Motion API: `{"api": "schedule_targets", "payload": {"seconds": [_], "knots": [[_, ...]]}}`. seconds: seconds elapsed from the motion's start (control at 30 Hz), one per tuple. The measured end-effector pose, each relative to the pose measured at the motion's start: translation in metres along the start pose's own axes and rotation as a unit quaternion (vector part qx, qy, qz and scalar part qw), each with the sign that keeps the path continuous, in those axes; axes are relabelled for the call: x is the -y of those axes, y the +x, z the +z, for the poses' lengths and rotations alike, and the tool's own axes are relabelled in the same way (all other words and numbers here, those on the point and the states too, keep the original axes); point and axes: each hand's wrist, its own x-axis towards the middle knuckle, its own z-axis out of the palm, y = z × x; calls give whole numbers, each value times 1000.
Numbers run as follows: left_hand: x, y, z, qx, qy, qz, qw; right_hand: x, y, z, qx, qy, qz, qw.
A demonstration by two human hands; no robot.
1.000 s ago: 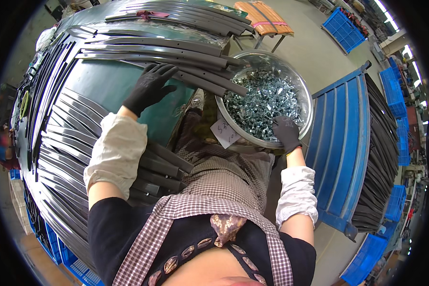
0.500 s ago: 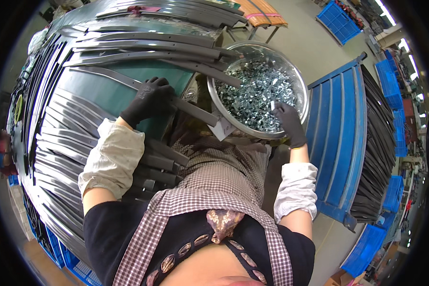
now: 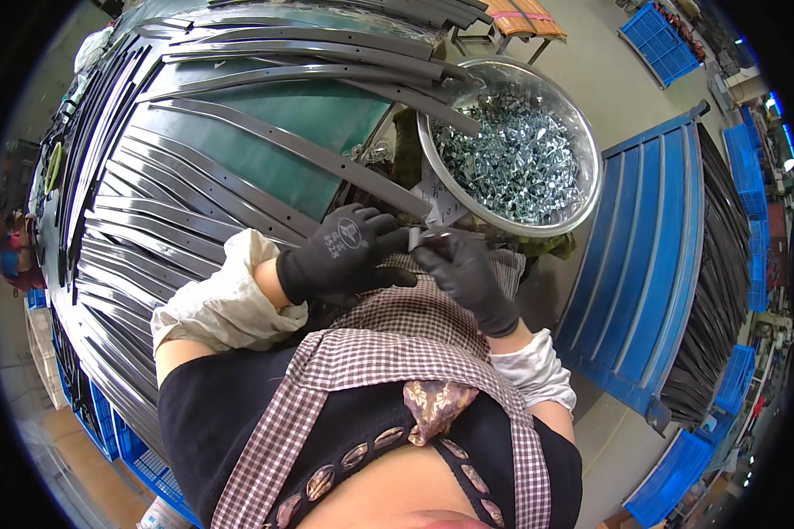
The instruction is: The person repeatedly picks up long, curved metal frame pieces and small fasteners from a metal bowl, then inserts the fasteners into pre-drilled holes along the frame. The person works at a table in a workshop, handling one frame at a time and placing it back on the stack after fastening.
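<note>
A small shiny metal piece (image 3: pixel 414 238) is pinched in the fingertips of my right hand (image 3: pixel 469 273), which wears a black glove. My left hand (image 3: pixel 340 253), also gloved in black, faces it with the thumb spread away from the fingers and nothing visible held. Just beyond my hands lies a long dark strip with holes (image 3: pixel 326 159), its near end jutting past the green tabletop (image 3: pixel 331 108). A round basin (image 3: pixel 595 145) full of small shiny metal pieces (image 3: pixel 520 163) stands at the far right of my hands.
Many dark strips (image 3: pixel 154 238) cover the table on the left, and more lie stacked (image 3: pixel 326 48) at its far side. A blue metal rack (image 3: pixel 631 256) with dark strips stands on the right. Blue crates (image 3: pixel 662 44) sit farther off.
My left hand has let go of the strip and moved nearer to me. My right hand has come out of the basin toward it, bringing the metal piece.
</note>
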Motion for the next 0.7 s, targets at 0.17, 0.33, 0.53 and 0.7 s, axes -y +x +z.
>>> {"api": "schedule_targets", "payload": {"seconds": [0.17, 0.33, 0.53, 0.7], "knots": [[-1, -7, 13, 33, -30, -56, 997, 11, -4, 3, 12, -4, 6, 1000], [7, 0, 8, 98, -245, -153, 952, -9, -4, -4, -104, -309, -185, 927], [11, 2, 8, 195, -388, -299, 850, 16, -9, -12, -43, -468, -176, 865], [7, 8, 6, 193, -431, -305, 827, 11, -6, -21, -19, -467, -214, 858]]}}
